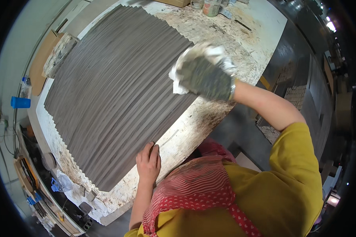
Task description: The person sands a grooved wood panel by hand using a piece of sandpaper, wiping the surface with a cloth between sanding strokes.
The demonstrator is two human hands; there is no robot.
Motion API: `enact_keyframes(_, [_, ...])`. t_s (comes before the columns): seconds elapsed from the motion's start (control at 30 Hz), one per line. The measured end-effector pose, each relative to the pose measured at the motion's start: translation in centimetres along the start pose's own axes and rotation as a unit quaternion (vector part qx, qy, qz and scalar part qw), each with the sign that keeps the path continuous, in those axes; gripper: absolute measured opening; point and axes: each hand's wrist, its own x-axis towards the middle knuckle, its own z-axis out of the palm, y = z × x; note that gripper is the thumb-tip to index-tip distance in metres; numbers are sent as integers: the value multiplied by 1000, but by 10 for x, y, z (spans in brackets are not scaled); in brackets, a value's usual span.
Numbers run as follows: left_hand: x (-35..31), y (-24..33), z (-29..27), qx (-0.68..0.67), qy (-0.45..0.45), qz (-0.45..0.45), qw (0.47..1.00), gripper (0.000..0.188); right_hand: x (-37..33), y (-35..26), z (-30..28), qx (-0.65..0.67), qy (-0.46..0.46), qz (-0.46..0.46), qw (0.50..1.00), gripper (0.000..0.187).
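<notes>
A large grey-brown panel [114,91] with wavy stripes and toothed side edges lies across the stained white table [186,124]. My right hand [205,78], in a dark, soiled work glove and blurred by motion, is closed around a crumpled white cloth [180,87]. Cloth and glove are over the panel's right end; whether the cloth presses on the surface cannot be told. My left hand [149,162] is bare, its fingers stretched out and the tips resting at the panel's near edge.
At the back stand a can [211,7] and other small containers. A wrapped bundle [60,55] sits by the panel's far left edge, near a blue cup [20,102]. A clear plastic bottle [62,184] lies at lower left. Stacked boards [294,98] are at right.
</notes>
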Motion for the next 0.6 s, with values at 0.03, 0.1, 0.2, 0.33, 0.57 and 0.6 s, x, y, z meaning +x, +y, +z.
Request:
enact_keyframes(0.03, [1,1,-1,1,-2,3,1000,31,0,2,-2,-141,2,-135,981,40])
enact_keyframes(0.1, [1,4,-4,-1,-18,-11,1000,24,3,19,-12,-272,15,-259,927,44])
enact_keyframes(0.2, [2,3,0,14,11,2,1000,28,20,94,-51,-242,-49,-108,963,27])
enact_keyframes(0.33, [4,3,2,21,6,-2,1000,28,8,131,-80,-410,77,-153,896,36])
enact_keyframes(0.57, [0,0,4,17,3,-7,1000,26,13,51,-36,-244,-36,-198,949,26])
enact_keyframes(0.6, [-1,1,2,19,2,-9,1000,26,9,75,-45,-250,-35,-133,958,28])
